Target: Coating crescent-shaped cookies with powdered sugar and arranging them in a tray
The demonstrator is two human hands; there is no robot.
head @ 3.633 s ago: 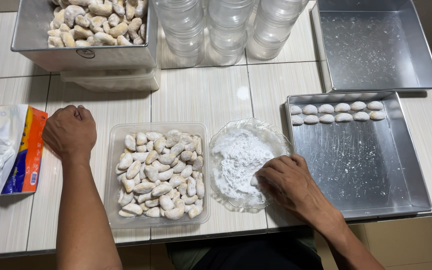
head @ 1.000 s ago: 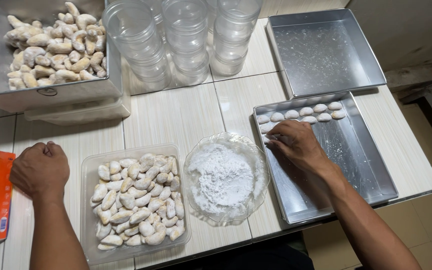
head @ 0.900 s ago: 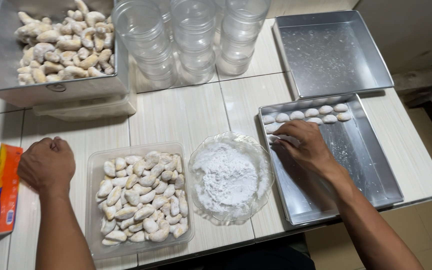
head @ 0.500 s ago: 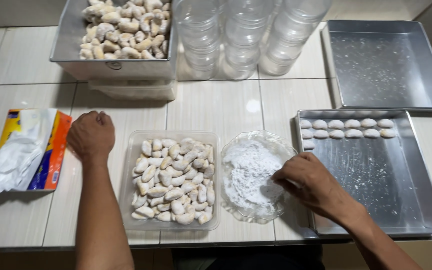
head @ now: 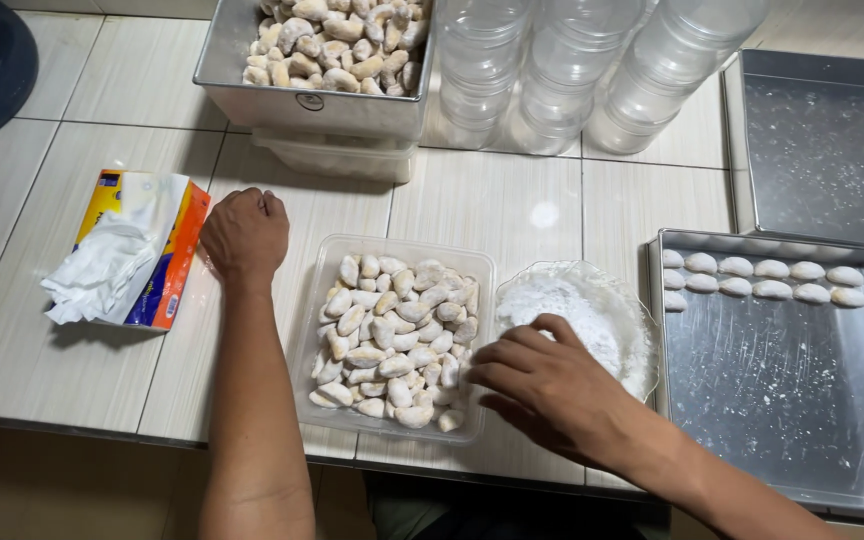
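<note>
Right hand (head: 542,385) moved over cookie container (head: 394,335), fingertips touching cookies, sugar bowl (head: 592,310) beside

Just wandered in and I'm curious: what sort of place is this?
Probably a home kitchen or small baking workspace: a tiled counter with a container of small pastries, a bowl of white powder and a metal tray.

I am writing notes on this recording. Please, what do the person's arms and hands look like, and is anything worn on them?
Both arms are bare as far as the picture shows: no sleeves, gloves, watch or bracelet in view. The left hand and the right hand show no rings on the fingers that can be seen. Whether white powder clings to the right fingertips is too small to tell.
</note>
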